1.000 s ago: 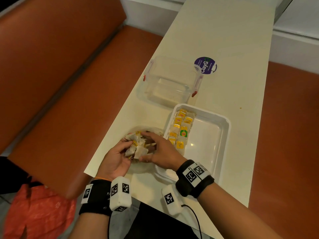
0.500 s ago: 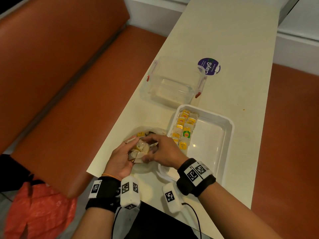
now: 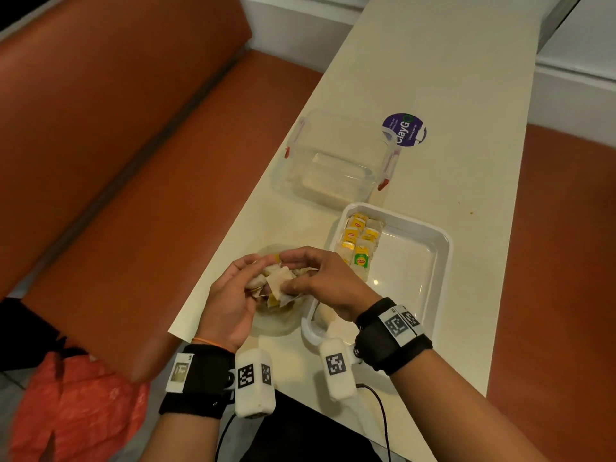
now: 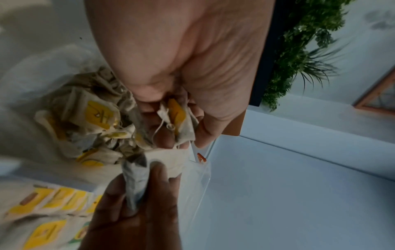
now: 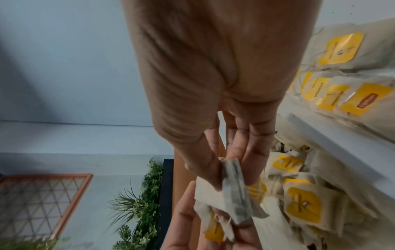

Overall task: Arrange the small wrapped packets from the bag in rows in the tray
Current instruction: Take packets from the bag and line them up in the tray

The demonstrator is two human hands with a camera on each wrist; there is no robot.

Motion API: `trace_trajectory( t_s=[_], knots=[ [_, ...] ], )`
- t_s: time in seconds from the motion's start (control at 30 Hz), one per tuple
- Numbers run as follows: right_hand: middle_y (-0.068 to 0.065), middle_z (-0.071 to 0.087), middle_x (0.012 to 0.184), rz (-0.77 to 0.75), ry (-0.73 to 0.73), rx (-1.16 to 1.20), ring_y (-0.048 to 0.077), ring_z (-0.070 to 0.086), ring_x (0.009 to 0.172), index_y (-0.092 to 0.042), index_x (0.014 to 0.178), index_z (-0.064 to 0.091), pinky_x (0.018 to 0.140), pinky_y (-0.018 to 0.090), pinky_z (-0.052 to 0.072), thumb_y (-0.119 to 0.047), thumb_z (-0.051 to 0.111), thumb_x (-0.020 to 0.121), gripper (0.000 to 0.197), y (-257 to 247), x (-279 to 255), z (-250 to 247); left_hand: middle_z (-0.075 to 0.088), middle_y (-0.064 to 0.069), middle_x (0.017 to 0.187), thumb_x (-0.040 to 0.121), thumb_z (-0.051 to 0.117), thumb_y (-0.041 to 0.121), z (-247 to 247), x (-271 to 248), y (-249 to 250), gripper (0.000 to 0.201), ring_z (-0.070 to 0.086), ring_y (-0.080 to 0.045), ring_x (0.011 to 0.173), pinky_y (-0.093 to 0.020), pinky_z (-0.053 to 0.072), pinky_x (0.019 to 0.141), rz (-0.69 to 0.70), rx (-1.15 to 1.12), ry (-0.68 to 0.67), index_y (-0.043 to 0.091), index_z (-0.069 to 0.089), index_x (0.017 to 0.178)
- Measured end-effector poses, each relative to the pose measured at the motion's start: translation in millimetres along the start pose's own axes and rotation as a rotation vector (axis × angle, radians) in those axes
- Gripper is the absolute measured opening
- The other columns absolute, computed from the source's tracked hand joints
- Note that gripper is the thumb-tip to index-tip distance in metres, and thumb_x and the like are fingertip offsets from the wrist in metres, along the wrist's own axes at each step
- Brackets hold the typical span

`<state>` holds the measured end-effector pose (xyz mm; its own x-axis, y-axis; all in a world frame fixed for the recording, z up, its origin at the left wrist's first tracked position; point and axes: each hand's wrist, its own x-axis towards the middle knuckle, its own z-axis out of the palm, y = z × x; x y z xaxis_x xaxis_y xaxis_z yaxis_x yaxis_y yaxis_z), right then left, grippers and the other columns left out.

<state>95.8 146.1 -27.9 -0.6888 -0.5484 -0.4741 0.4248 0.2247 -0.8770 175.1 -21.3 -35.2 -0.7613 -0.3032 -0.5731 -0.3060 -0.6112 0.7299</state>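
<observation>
The packets (image 3: 358,243) in the white tray (image 3: 440,261) are pale cream with yellow labels, one label green. The surface (image 3: 450,95) is cream; at its 12 o'clock end lies a round purple sticker (image 3: 404,130) with white lettering. Black wristbands (image 3: 393,335) carry black-and-white square-patterned tags, and the seat (image 3: 133,161) at 9 o'clock is rust orange.

The tray (image 3: 445,261) is bare on its right side, with packet rows (image 3: 358,243) along its left wall. A clear container (image 3: 333,161) stands just beyond the tray, and the bag (image 3: 276,323) touches the tray's left edge.
</observation>
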Motion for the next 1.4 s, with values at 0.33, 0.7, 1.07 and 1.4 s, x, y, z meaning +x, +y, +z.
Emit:
trace_trajectory(
  t_s=[0.33,0.7,1.07,1.4],
  knots=[
    [0.0,0.077,0.105,-0.029,0.045,-0.013,0.015,0.075,0.08,-0.015,0.115,0.076,0.087,0.037,0.064,-0.004,0.088,0.078,0.04,-0.3,1.1,10.7,0.072,-0.01,0.098,0.094,0.064,0.011,-2.6,3.0,-3.2,0.013,0.069,-0.019,0.067,-0.022,0.052,0.05,-0.174,-0.343,0.063,0.013,0.064,0.106],
    [0.02,0.077,0.105,0.1,0.022,0.104,0.024,0.075,0.09,-0.004,0.117,0.072,0.076,0.029,0.062,-0.005,0.085,0.083,0.036,0.5,0.4,8.4,0.075,-0.016,0.114,0.093,0.063,0.024,4.1,2.1,-4.7,0.021,0.071,-0.027,0.087,-0.038,0.055,0.086,-0.159,-0.204,-0.019,0.017,0.082,0.099],
    [-0.005,0.073,0.118,-0.01,0.024,-0.359,0.011,0.071,0.101,-0.023,0.132,0.068,0.096,0.029,0.057,-0.035,0.086,0.084,0.053,-21.7,-6.9,15.4,0.078,-0.012,0.113,0.105,0.046,0.047,16.2,-1.0,-28.3,0.051,0.076,-0.025,0.096,-0.041,0.05,0.093,-0.279,-0.25,0.01,0.016,0.086,0.096],
    [-0.004,0.052,0.139,-0.36,-0.106,-0.643,0.007,0.065,0.098,-0.023,0.129,0.069,0.086,0.011,0.052,-0.016,0.094,0.072,0.063,-23.8,-40.2,-5.0,0.071,-0.007,0.093,0.101,0.056,0.048,24.9,-5.8,-23.1,0.038,0.07,-0.019,0.08,-0.028,0.05,0.067,-0.266,-0.283,-0.094,0.017,0.076,0.106]
  ],
)
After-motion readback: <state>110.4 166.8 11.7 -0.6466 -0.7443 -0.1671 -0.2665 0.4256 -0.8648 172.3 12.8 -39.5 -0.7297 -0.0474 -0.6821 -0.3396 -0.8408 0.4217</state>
